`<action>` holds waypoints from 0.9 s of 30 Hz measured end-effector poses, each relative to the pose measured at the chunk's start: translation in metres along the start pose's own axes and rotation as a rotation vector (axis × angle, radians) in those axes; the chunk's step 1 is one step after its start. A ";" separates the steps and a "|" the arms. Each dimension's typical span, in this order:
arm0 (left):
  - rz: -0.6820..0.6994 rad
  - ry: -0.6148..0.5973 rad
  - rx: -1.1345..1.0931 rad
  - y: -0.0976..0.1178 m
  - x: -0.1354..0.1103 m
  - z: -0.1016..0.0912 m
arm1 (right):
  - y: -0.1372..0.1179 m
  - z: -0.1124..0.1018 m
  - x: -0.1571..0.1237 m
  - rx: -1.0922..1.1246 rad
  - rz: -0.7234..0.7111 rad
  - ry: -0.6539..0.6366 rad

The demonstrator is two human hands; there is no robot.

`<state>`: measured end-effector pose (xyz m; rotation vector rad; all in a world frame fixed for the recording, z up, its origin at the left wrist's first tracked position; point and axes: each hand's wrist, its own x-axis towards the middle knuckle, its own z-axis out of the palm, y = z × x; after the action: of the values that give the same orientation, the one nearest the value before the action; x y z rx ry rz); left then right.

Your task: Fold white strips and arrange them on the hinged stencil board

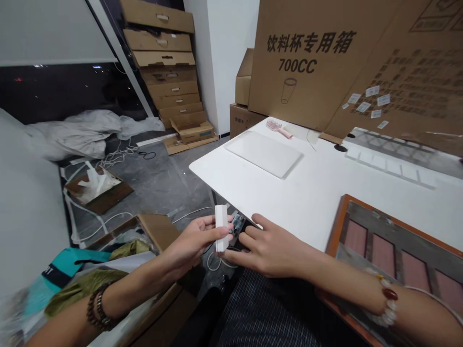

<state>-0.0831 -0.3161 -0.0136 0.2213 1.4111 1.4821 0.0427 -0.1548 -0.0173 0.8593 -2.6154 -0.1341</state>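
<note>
My left hand [193, 241] grips a small white rectangular block [221, 226], held upright between thumb and fingers just off the table's near-left corner edge. What the block is exactly does not show. Close by on its right is my right hand [260, 246], palm down, its fingers loosely bent and apart with nothing visible in them. One of its digits reaches toward the block's lower end; whether it touches cannot be made out. Behind the hands, below the table edge, part of a small blue-and-dark item [238, 222] shows.
The white table [246, 178] carries a translucent flat sheet [264, 153], a pink hairbrush [279, 128] and an orange-framed tray [338, 221] with pink strips. Large cardboard boxes [307, 86] stand behind. At left is an open carton [155, 229] of bags; cables [119, 154] lie on the floor.
</note>
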 end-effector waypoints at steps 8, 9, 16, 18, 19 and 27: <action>-0.008 -0.022 -0.007 -0.004 0.001 -0.003 | 0.007 -0.013 -0.004 -0.066 0.026 0.027; -0.009 -0.023 -0.009 -0.004 0.001 -0.002 | 0.007 -0.012 -0.005 -0.045 0.004 0.008; -0.032 -0.048 0.000 -0.003 0.001 0.001 | 0.009 -0.009 -0.004 -0.104 -0.008 0.061; -0.012 -0.035 0.000 -0.003 0.001 0.001 | 0.008 -0.014 -0.004 -0.053 0.052 0.083; -0.005 -0.029 -0.007 -0.003 0.001 0.001 | 0.006 -0.016 -0.005 0.031 0.116 0.077; 0.200 0.032 0.097 -0.006 -0.002 -0.003 | -0.013 -0.018 0.002 1.660 0.951 -0.090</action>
<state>-0.0817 -0.3209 -0.0182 0.4111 1.5237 1.5853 0.0552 -0.1663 -0.0022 -0.2323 -2.3950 2.3860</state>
